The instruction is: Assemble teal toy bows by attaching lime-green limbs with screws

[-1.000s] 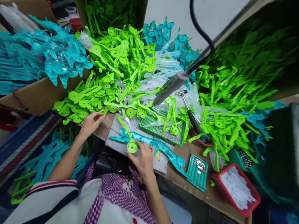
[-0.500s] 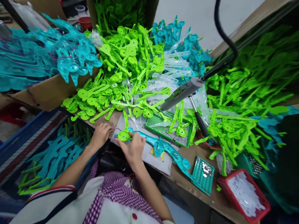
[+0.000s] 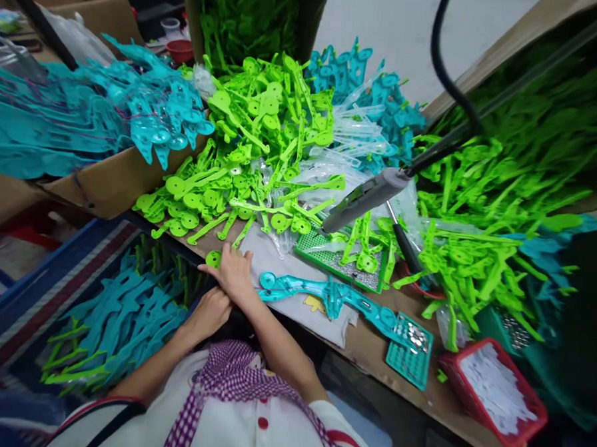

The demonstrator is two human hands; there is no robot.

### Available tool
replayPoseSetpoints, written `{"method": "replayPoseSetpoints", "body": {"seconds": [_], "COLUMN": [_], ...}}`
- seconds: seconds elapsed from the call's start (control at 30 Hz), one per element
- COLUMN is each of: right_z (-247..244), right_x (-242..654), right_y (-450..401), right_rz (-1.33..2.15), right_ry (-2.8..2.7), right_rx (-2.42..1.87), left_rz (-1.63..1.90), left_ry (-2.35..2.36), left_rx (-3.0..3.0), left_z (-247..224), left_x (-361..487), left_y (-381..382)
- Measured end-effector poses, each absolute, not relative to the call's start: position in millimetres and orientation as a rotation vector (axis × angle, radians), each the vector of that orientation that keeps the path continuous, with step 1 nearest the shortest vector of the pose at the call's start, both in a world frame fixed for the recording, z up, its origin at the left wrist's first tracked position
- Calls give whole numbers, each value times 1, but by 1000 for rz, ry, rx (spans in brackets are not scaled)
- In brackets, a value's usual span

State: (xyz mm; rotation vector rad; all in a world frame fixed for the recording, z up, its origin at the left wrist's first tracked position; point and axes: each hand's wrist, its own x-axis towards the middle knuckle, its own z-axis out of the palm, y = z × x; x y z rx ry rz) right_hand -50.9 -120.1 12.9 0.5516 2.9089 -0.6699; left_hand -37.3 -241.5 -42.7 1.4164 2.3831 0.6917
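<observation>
My right hand (image 3: 233,271) is at the front edge of the table, left of the grey cloth. Its thumb and index finger lie around the disc of a bright green plastic part (image 3: 213,259); most of that part is hidden. My left hand (image 3: 212,312) is just below, against the right wrist, fingers curled. What it holds, if anything, is hidden. On the grey cloth (image 3: 296,311) lies a long turquoise plastic part (image 3: 295,287), untouched by either hand, its right end over a small teal tray (image 3: 408,373) with shiny metal pieces.
A heap of green parts (image 3: 272,109) covers the back. A grey electric screwdriver (image 3: 364,197) hangs over a green tray (image 3: 322,251) of small metal pieces. Turquoise parts (image 3: 159,113) fill a box at left; a blue crate (image 3: 25,282) stands below. A red basket (image 3: 522,429) stands right.
My right hand has moved left off the turquoise part, with the green part's disc beside its fingers. My left hand has shifted down and right, under the right wrist. The view has shifted slightly.
</observation>
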Motion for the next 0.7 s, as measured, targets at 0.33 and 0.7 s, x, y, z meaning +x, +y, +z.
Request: {"method": "replayPoseSetpoints", "body": {"seconds": [0.33, 0.7], "right_z": [23, 6], "right_x": [-61, 56], "right_y": [-94, -82], "right_rz": [-756, -1365], "right_ry": [2943, 3085], "right_rx": [261, 648], "left_rz": [620, 904], "left_ry": [2537, 2860], "left_rx": [1002, 1059], "left_z": [-41, 25], "left_x": [-53, -140], "left_y": [-209, -178]}}
